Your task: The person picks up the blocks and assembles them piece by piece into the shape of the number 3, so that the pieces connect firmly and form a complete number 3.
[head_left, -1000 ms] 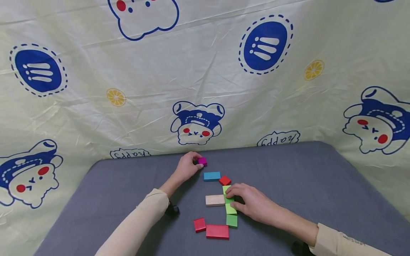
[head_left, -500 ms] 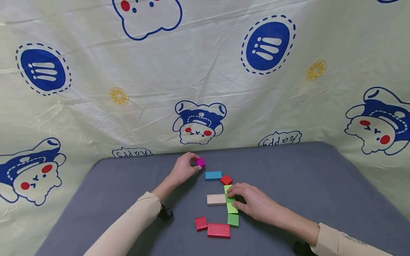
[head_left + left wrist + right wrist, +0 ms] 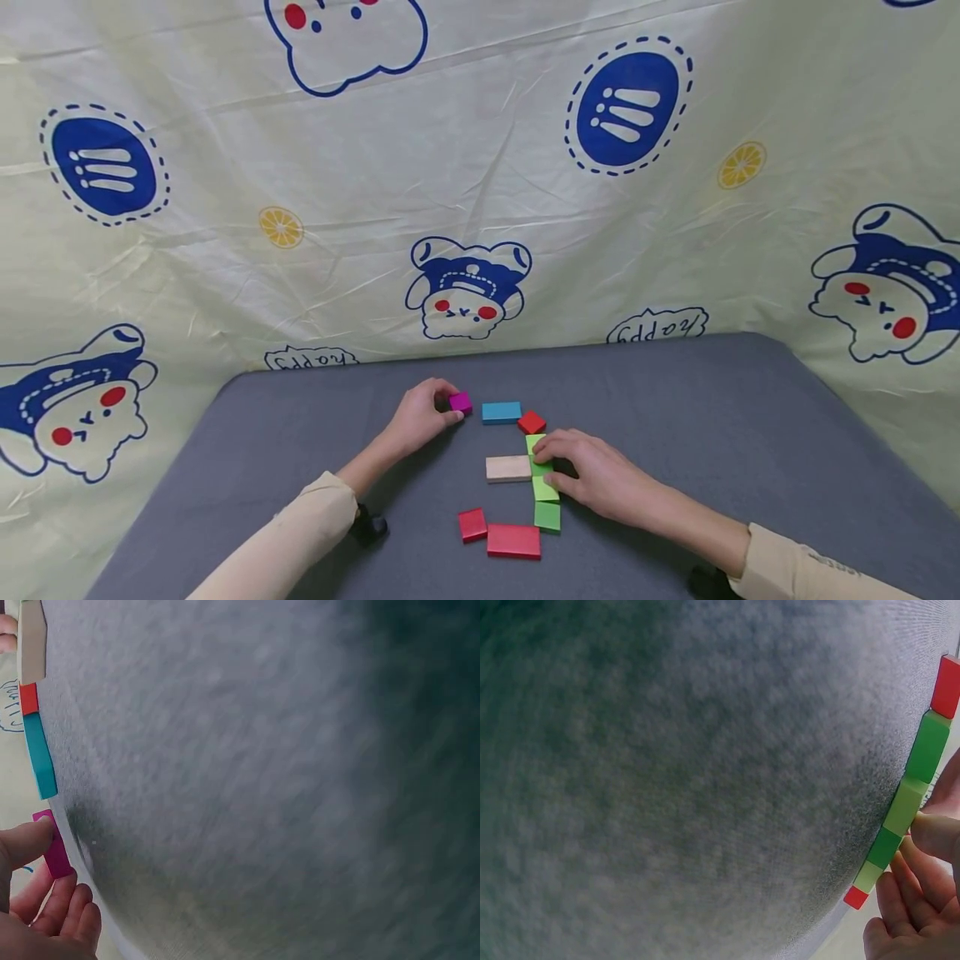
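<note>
My left hand (image 3: 422, 418) pinches a magenta block (image 3: 461, 404) between thumb and fingers, just left of the blue block (image 3: 501, 413). In the left wrist view the thumb presses one side of the magenta block (image 3: 52, 844). My right hand (image 3: 596, 475) rests bent fingers at the right edge of a column of light and dark green blocks (image 3: 547, 517). The right wrist view has its thumb (image 3: 932, 834) at a light green block (image 3: 904, 805). A red block (image 3: 532, 422) sits at the column's top, touching the blue block's corner. A pale wooden block (image 3: 507, 469) juts left from the column.
Below the column lie a long red block (image 3: 513, 542) and a smaller tilted red block (image 3: 472, 525). Everything lies on a dark grey table (image 3: 675, 400). A printed white curtain (image 3: 337, 167) hangs behind the table's far edge.
The left hand has moved the magenta block left and nearer, from beyond the blue block to beside its left end. The right hand stays at the green column.
</note>
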### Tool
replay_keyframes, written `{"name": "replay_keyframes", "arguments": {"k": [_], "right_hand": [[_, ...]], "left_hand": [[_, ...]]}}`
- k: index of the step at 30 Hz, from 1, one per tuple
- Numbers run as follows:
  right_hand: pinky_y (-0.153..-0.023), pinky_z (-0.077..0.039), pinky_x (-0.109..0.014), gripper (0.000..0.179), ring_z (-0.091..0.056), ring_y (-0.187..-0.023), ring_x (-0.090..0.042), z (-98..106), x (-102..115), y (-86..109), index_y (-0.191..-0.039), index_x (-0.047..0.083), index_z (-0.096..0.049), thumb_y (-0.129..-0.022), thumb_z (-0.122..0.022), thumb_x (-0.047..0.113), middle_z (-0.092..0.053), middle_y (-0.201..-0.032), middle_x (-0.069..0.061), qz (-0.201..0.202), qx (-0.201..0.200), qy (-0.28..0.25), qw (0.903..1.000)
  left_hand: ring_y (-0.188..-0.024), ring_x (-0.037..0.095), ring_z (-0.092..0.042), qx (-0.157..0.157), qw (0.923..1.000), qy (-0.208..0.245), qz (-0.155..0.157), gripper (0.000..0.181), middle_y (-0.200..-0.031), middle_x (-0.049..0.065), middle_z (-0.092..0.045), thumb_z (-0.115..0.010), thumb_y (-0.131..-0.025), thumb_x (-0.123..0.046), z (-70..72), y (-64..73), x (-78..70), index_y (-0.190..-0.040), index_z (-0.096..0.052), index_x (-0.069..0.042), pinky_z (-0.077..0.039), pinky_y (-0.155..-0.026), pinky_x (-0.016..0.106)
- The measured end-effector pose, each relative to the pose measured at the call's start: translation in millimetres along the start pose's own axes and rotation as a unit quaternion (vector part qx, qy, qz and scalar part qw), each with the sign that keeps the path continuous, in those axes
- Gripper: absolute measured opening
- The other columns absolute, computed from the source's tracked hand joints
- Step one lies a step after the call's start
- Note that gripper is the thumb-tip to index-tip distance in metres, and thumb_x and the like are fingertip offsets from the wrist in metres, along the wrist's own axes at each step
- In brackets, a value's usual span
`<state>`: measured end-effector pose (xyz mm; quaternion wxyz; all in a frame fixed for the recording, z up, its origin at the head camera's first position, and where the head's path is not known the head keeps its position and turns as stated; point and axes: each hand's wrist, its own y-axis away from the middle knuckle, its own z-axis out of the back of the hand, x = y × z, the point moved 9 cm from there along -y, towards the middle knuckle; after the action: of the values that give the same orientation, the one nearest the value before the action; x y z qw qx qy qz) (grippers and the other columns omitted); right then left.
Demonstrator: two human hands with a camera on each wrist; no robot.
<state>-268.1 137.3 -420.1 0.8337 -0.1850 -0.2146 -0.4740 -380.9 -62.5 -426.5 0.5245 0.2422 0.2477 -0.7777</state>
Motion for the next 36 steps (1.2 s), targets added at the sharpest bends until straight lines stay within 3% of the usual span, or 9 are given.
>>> {"name": "replay_keyframes", "arguments": {"k": [6,17,36], "right_hand": [[-0.096,-0.045,-0.049,0.022,-0.055,-0.117,-0.023,0.5,0.1,0.2,-0.11,0.015,-0.072,-0.088,-0.073,0.012,-0.062,-0.121,0.003,0.001,-0.002,-0.003,1.0],[-0.096,-0.045,-0.05,0.022,-0.055,-0.117,-0.024,0.3,-1.0,-0.3,-0.109,0.015,-0.072,-0.088,-0.074,0.012,-0.061,-0.121,0.003,-0.007,0.001,-0.002,1.0],[-0.096,-0.045,-0.049,0.022,-0.055,-0.117,-0.023,0.1,-1.6,0.1,-0.11,0.015,-0.072,-0.088,-0.074,0.012,-0.061,-0.121,0.003,-0.001,0.001,-0.003,1.0]], "left_hand": [[-0.093,0.022,-0.056,-0.001,0.9998,0.018,0.001,0.027,-0.103,0.007,-0.063,-0.078,-0.084,-0.015,-3.6,3.4,-0.1,-0.108,-0.067,-0.005,-0.048,-0.086,0.043],[-0.087,0.02,-0.056,0.007,0.9999,0.009,-0.012,0.029,-0.095,0.005,-0.065,-0.082,-0.081,-0.016,-8.1,4.2,-4.7,-0.104,-0.069,-0.003,-0.047,-0.079,0.04],[-0.093,0.022,-0.052,0.007,0.9999,-0.005,-0.009,0.032,-0.097,0.004,-0.063,-0.083,-0.08,-0.021,-11.9,7.9,-3.4,-0.106,-0.071,-0.006,-0.044,-0.082,0.042]]}}
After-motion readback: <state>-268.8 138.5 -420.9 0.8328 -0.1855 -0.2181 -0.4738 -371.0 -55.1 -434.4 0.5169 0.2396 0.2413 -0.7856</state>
